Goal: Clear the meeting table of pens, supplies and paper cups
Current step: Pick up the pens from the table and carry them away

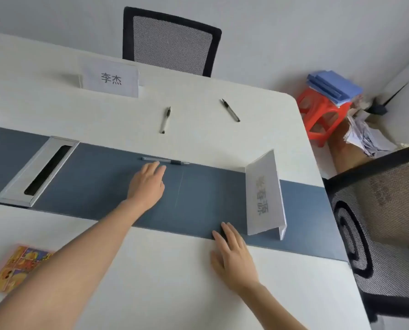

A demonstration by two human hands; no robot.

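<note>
Three pens lie on the white meeting table (pixel 151 270). A clear pen with a dark grip (pixel 165 160) rests along the far edge of the blue centre strip (pixel 91 182). My left hand (pixel 147 184) stretches over the strip, fingers apart, its fingertips just short of that pen and holding nothing. Further off on the white top lie a second pen (pixel 165 120) and a third pen (pixel 231 110). My right hand (pixel 233 256) lies flat and open on the near side of the table, fingertips at the strip's edge.
A name card (pixel 110 78) stands at the far side and another name card (pixel 264 194) at the right on the strip. A metal cable slot (pixel 37 170) sits left. A colourful booklet (pixel 18 267) lies near left. Mesh chairs (pixel 172 41) (pixel 384 222), red stool (pixel 322 113).
</note>
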